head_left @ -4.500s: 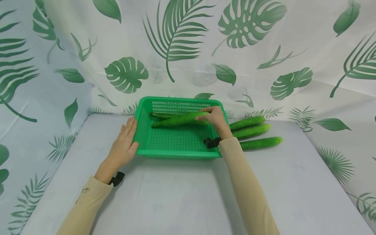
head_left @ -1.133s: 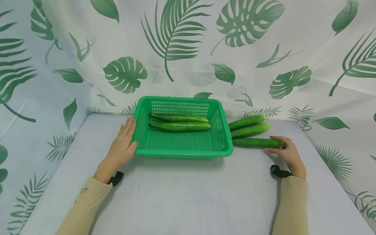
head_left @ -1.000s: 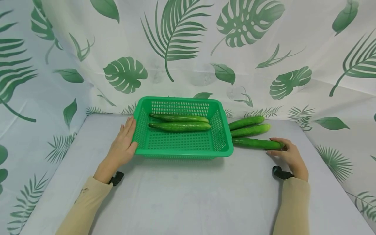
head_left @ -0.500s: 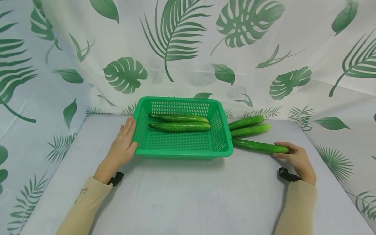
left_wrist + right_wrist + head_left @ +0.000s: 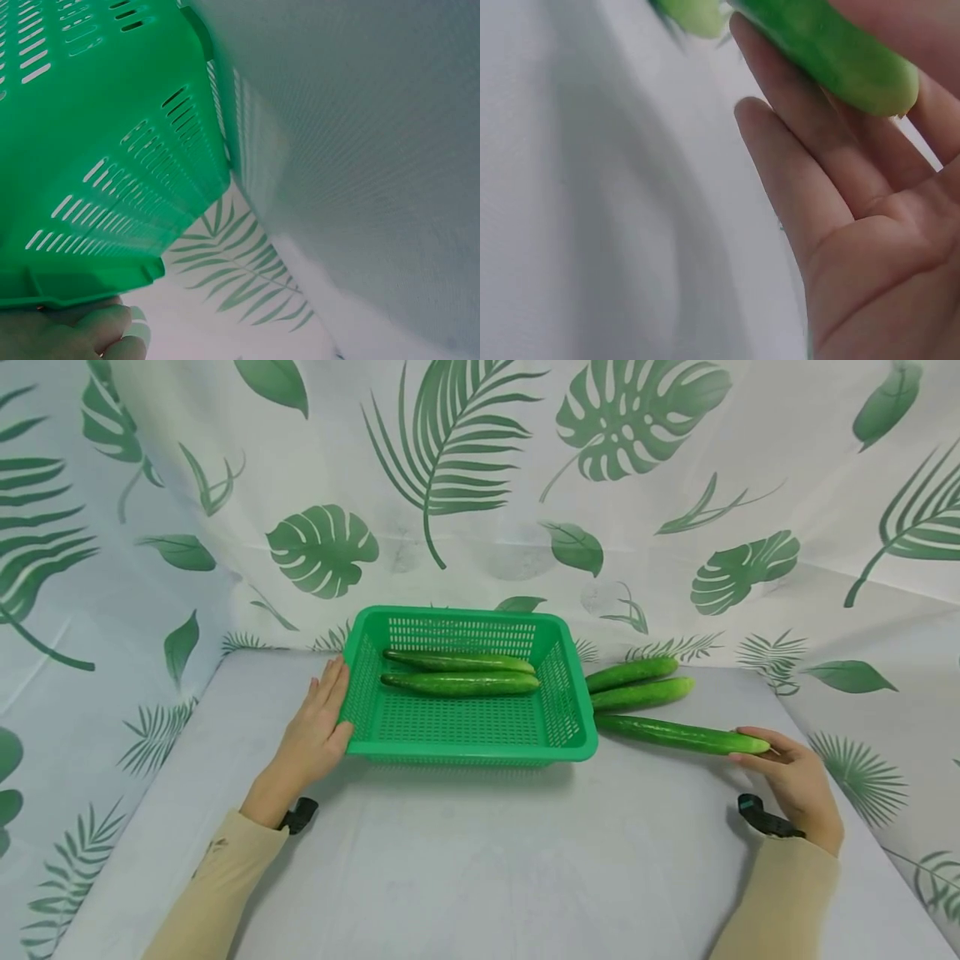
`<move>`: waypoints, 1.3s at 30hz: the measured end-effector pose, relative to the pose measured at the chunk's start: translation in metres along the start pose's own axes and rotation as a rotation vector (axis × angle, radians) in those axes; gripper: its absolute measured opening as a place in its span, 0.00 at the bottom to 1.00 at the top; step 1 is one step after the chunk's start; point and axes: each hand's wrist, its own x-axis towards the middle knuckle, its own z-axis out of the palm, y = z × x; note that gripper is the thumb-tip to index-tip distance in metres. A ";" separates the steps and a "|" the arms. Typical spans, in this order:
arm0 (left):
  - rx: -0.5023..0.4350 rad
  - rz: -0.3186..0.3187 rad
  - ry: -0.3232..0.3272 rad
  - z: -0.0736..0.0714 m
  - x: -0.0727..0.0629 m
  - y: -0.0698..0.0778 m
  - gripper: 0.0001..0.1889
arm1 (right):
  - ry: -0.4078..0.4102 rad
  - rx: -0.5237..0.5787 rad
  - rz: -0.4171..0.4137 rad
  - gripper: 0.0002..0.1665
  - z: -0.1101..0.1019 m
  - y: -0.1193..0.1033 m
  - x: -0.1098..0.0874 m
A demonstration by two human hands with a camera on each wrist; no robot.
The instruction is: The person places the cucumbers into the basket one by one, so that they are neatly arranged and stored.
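Observation:
My right hand (image 5: 798, 781) pinches the right end of a long green cucumber (image 5: 678, 735) between thumb and fingers. That cucumber slants from the basket's right side toward the hand; in the right wrist view its pale tip (image 5: 870, 79) lies against the fingers. My left hand (image 5: 311, 735) rests with straight fingers on the left side of a green plastic basket (image 5: 472, 752). Inside the basket two cucumbers lie side by side, a rear one (image 5: 457, 661) and a front one (image 5: 461, 683). The left wrist view shows the basket's slotted outer wall (image 5: 112, 187) above the fingers.
Two more cucumbers, one behind (image 5: 632, 672) and one in front (image 5: 642, 694), lie on the table right of the basket, their left ends hidden by its rim. A leaf-printed sheet (image 5: 480, 543) hangs behind the white table (image 5: 480, 868).
Earlier, the right hand set a cucumber in the basket, then reached the nearest loose one. It has since drawn that cucumber rightward and toward me. The left hand has stayed at the basket.

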 end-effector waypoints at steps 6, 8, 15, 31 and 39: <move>0.005 -0.003 -0.003 0.000 -0.001 0.000 0.38 | 0.003 0.077 -0.059 0.27 -0.001 -0.008 -0.006; 0.006 -0.005 -0.003 0.001 -0.001 -0.001 0.38 | 0.003 0.117 -0.085 0.27 0.000 -0.010 -0.008; 0.005 -0.007 -0.004 0.001 -0.001 -0.001 0.38 | 0.026 0.240 -0.158 0.28 0.001 -0.023 -0.018; -0.004 -0.008 -0.010 0.001 0.000 -0.001 0.37 | 0.286 0.321 -0.359 0.30 0.025 -0.065 -0.025; -0.004 -0.002 -0.008 0.000 0.001 -0.002 0.37 | 0.315 0.400 -0.412 0.30 0.057 -0.088 -0.014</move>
